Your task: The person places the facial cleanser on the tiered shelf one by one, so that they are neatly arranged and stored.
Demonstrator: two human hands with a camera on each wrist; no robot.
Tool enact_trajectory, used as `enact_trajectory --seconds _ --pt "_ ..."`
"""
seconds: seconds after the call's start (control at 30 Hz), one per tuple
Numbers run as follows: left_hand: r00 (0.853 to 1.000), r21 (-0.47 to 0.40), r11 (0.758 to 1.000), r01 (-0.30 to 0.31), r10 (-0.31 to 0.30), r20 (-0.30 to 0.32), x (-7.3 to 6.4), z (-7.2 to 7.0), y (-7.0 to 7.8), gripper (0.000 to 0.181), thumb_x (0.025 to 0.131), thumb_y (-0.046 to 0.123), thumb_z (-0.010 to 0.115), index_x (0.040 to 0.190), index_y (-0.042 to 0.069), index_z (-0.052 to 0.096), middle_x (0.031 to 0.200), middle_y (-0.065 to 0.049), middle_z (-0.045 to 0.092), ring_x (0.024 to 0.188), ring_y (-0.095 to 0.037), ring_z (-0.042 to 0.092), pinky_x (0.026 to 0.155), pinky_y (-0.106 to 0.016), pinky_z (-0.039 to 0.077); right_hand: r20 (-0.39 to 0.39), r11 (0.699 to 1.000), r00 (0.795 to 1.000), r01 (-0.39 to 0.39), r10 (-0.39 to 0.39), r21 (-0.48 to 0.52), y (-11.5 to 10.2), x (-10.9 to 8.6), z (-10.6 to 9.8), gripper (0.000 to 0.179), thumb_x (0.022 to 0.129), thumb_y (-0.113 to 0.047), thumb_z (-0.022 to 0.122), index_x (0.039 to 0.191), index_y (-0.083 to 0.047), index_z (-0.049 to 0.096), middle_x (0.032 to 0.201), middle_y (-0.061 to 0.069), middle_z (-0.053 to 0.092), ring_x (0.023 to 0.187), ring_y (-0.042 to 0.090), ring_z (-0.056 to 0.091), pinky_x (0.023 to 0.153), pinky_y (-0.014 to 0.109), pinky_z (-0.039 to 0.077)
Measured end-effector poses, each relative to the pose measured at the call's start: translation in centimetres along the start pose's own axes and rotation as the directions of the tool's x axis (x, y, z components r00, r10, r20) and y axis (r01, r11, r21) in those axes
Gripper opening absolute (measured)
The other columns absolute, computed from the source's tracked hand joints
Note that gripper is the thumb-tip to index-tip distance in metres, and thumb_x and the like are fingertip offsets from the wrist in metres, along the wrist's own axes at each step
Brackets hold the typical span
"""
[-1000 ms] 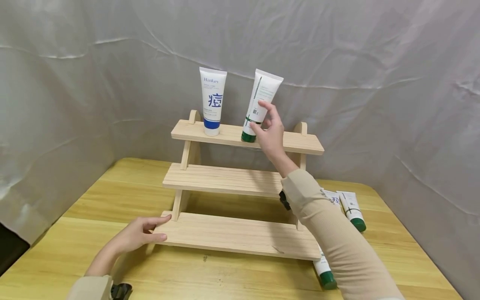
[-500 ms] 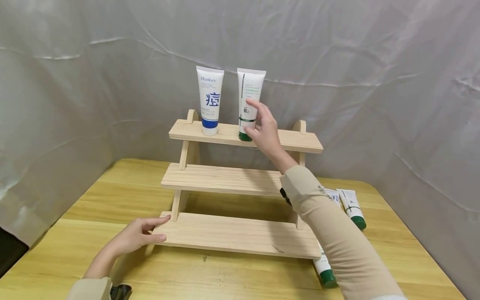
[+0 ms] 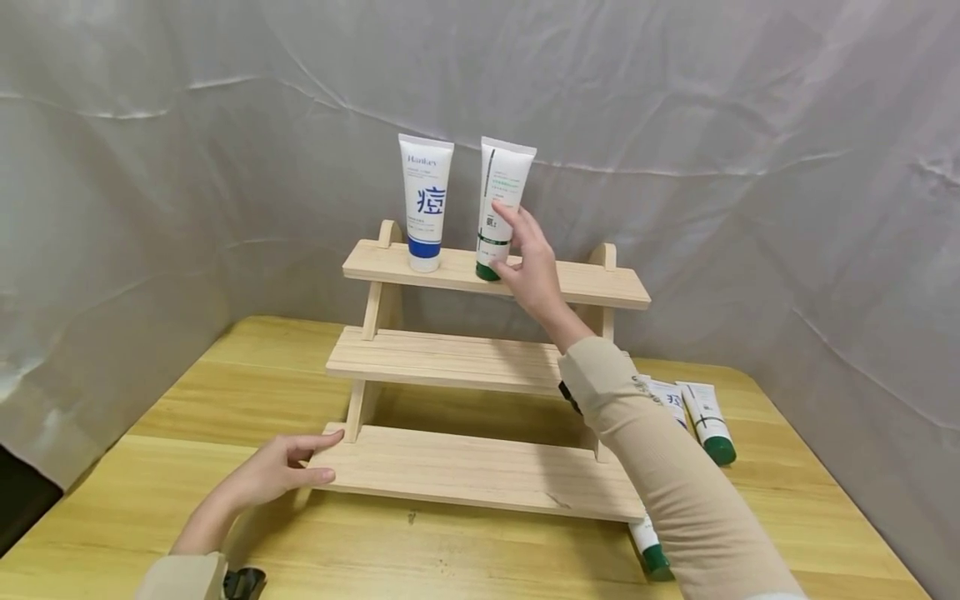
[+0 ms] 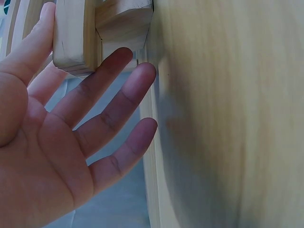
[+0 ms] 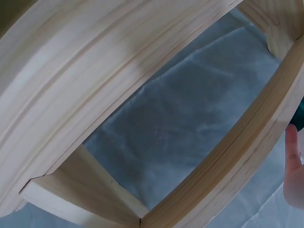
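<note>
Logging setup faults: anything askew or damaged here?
Slightly: the green-capped tube in the right hand leans beside the upright blue-banded tube. The bottom shelf has a dark mark near its front edge; grain or damage, unclear.

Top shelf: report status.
Right hand holding green-capped tube, slightly tilted, at top shelf. Left hand gripping bottom shelf. Blue-banded tube standing alongside, apart.

The right arm (image 3: 667, 467) is raised, fingers (image 3: 512, 218) bent; the left fingers (image 4: 115, 111) spread lower.

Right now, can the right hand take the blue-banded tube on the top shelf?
Probably not: the right hand holds a green-capped tube, which is between it and the blue-banded tube.
</note>
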State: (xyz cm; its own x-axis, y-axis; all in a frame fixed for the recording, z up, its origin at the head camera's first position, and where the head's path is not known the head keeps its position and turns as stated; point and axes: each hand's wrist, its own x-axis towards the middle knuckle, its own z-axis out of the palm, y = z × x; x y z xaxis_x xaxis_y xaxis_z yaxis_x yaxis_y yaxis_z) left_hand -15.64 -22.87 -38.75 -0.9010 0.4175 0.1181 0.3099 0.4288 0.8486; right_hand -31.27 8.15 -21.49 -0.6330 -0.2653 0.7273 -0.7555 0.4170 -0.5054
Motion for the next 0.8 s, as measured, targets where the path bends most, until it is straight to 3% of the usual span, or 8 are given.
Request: enact_trajectory --seconds 0.47,0.8 --pt "1.000 -0.015 1.000 -0.010 0.010 0.006 -0.06 0.11 0.13 0.056 0.083 0.018 0.064 0.125 -0.013 0.042 0.117 -0.037 0.045 0.084 -0.008 0.058 0.071 -0.023 0.046 -0.031 1.000 0.999 -0.005 0.005 0.010 0.62 -0.14 0.19 0.067 0.075 0.017 0.059 0.134 -0.009 0.039 0.141 0.009 0.028 0.104 0.028 0.052 0.074 0.029 0.048" --pt "1.000 -0.021 1.000 0.014 -0.014 0.000 -0.07 0.15 0.21 0.058 0.082 0.018 0.065 0.125 -0.012 0.042 0.118 -0.036 0.045 0.081 -0.009 0.058 0.070 -0.024 0.046 -0.050 0.996 0.997 -0.060 0.063 0.070 0.58 -0.77 -0.21 0.063 0.077 0.010 0.060 0.134 -0.008 0.039 0.137 0.018 0.026 0.108 0.030 0.048 0.080 0.037 0.046"
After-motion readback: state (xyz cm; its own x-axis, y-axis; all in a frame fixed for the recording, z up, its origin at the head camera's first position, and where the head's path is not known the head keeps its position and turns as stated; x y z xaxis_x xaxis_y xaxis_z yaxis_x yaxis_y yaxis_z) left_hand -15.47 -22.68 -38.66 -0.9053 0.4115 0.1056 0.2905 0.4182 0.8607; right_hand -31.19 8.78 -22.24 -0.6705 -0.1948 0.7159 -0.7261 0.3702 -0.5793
